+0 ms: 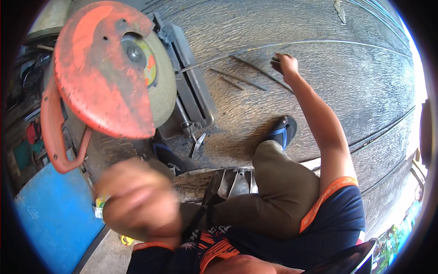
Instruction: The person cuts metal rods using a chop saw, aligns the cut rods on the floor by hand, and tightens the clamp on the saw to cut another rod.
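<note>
A chop saw with a scuffed red guard (100,73) stands at the left, its grey abrasive disc (165,86) showing on the right side. A red loop handle (52,132) hangs below the guard. The saw's metal base and clamp (191,77) meet the end of a long thin metal rod (319,41), which curves away to the right. My left hand (141,196) is raised over my left leg, smeared by motion, so its fingers cannot be made out. Stretched far forward, my right hand (285,65) is loosely curled, fingers apart, near the rod, with nothing visible in it.
Short rod pieces (239,78) lie on the worn wooden boards (255,118) between the saw and my right arm. My sandalled foot (282,130) rests close by. A blue panel (59,210) and clutter (29,105) occupy the left. More thin rods (381,13) lie at the far right.
</note>
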`<act>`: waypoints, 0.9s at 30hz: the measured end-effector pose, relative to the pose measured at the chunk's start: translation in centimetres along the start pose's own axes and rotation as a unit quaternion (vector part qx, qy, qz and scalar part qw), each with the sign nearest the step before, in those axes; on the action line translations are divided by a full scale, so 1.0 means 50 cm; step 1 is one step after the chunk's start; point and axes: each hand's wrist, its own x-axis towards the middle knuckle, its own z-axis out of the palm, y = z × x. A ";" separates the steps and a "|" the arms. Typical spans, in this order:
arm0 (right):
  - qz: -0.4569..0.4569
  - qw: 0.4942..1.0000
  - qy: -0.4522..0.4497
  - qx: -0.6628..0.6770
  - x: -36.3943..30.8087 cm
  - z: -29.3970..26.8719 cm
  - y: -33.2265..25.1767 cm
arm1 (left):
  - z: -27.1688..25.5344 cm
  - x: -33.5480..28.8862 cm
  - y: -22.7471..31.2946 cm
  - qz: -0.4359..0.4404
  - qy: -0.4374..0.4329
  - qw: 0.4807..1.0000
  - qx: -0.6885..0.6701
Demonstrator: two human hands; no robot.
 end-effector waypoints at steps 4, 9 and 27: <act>-0.074 0.967 -0.015 0.244 0.082 -0.166 -0.066 | 0.092 -0.138 -0.415 -0.545 -0.018 0.835 0.076; -0.033 0.974 0.003 0.226 0.153 -0.166 -0.109 | 0.056 -0.096 -0.752 -0.562 0.121 0.818 -0.030; -0.054 0.986 -0.025 0.155 0.170 -0.073 -0.090 | 0.032 -0.042 -0.777 -0.503 0.323 0.802 0.024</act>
